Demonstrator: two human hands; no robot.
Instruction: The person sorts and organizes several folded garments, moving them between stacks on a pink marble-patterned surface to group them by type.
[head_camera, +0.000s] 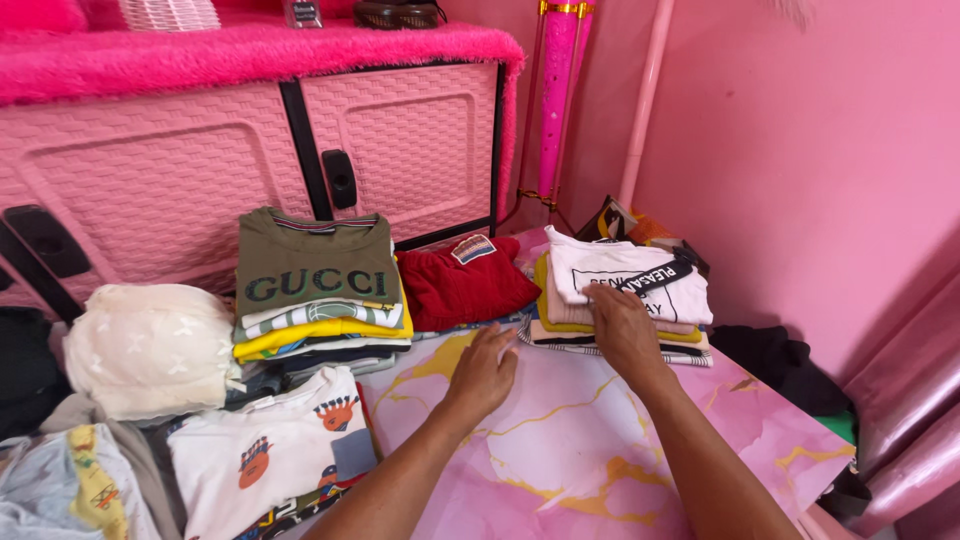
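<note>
The right hand (622, 330) lies flat and open on the white folded shirt (625, 275) topping the far-right pile; the left hand (482, 372), fingers spread and empty, rests on the pink marbled surface (560, 450) near the red garment (462, 285). Pressing evenly from above probably keeps the stack square.

Bare pink marbled board (560, 440) lies open between clothing stacks (320, 300).
</note>
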